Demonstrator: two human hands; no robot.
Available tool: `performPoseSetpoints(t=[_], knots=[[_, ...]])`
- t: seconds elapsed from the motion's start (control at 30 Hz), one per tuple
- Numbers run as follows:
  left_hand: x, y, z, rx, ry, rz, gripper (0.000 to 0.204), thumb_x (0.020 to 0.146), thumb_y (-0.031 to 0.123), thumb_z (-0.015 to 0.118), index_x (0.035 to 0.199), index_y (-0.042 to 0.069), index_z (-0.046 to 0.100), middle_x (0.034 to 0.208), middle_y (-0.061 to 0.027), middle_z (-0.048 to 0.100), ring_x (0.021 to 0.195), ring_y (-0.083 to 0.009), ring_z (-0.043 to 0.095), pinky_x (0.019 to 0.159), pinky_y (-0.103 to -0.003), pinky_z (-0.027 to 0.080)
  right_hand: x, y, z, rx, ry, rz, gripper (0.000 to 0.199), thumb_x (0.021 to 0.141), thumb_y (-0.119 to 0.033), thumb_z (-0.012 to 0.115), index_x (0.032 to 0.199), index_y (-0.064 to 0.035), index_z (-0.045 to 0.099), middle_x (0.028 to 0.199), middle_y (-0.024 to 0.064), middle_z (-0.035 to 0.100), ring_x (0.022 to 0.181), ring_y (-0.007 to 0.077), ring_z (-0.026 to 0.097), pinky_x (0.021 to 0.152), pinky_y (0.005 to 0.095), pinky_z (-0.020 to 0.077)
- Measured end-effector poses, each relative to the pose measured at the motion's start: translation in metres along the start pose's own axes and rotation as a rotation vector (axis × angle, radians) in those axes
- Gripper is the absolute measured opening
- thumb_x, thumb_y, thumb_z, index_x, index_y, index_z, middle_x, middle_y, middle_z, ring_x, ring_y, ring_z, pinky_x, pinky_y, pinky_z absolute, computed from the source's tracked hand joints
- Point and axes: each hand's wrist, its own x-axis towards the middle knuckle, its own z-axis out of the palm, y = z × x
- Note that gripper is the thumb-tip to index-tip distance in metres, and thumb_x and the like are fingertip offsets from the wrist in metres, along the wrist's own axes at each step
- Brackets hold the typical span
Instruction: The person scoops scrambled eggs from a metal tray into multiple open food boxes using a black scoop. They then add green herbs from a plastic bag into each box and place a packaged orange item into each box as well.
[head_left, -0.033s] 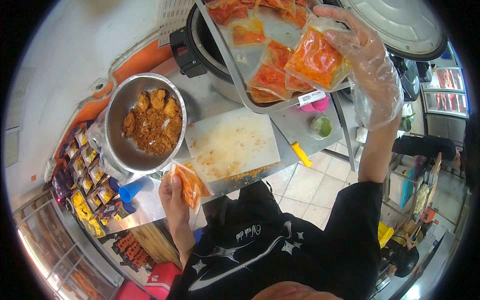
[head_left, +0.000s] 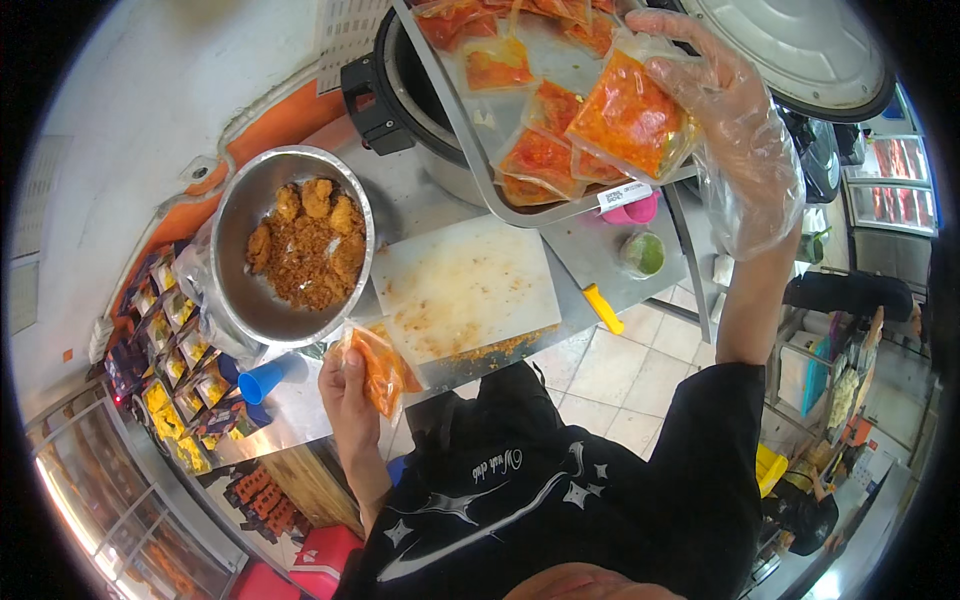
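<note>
My right hand (head_left: pixel 745 150), in a clear plastic glove, is raised and holds a clear bag of orange-red food (head_left: pixel 630 120) over the near right end of a metal tray (head_left: pixel 470 150). Several similar filled bags lie in that tray, which rests on a black cooker (head_left: pixel 385 90). My bare left hand (head_left: pixel 345 395) grips a smaller bag with orange contents (head_left: pixel 378 365) at the front left corner of a white cutting board (head_left: pixel 470 280). A steel bowl (head_left: pixel 230 290) of brown fried pieces and crumbs stands left of the board.
A yellow-handled knife (head_left: pixel 603 307) lies at the board's right edge. A pink cup (head_left: pixel 635 212) and a small cup of green sauce (head_left: pixel 643 255) stand beside it. A blue cup (head_left: pixel 262 380) lies near my left hand. Rows of snack packets (head_left: pixel 170 350) hang at the left. A grey lid (head_left: pixel 790 50) is upper right.
</note>
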Motion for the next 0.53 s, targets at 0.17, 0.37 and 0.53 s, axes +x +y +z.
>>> performPoseSetpoints(t=[0.17, 0.37, 0.53], knots=[[0.006, -0.006, -0.002, -0.141, 0.038, -0.015, 0.024, 0.098, 0.014, 0.055, 0.117, -0.002, 0.056, 0.107, -0.0073, 0.065, 0.093, -0.0106, 0.062, 0.081, -0.024, 0.051, 0.053, 0.040, 0.031, 0.051, -0.106, -0.195, 0.041, 0.088, -0.026, 0.069, 0.122, -0.0070, 0.059, 0.103, 0.0058, 0.065, 0.099, 0.0155, 0.065, 0.086, 0.0320, 0.0540], [0.004, -0.001, -0.006, -0.127, -0.005, 0.027, 0.026, 0.099, 0.014, 0.053, 0.119, -0.002, 0.056, 0.107, -0.0073, 0.065, 0.092, -0.0095, 0.062, 0.080, -0.023, 0.050, 0.064, 0.053, 0.064, -0.545, -0.108, -0.226, 0.056, 0.081, -0.032, 0.075, 0.125, -0.0040, 0.056, 0.102, 0.0131, 0.068, 0.097, 0.0237, 0.064, 0.088, 0.0339, 0.0494], [0.002, 0.003, -0.005, -0.126, 0.007, 0.021, 0.026, 0.100, 0.015, 0.052, 0.119, -0.002, 0.055, 0.105, -0.0067, 0.065, 0.091, -0.0089, 0.062, 0.079, -0.023, 0.050, 0.068, 0.043, 0.069, -0.746, -0.266, -0.183, 0.061, 0.081, -0.042, 0.073, 0.131, -0.0119, 0.055, 0.120, 0.0162, 0.065, 0.111, 0.0260, 0.061, 0.102, 0.0345, 0.0440]])
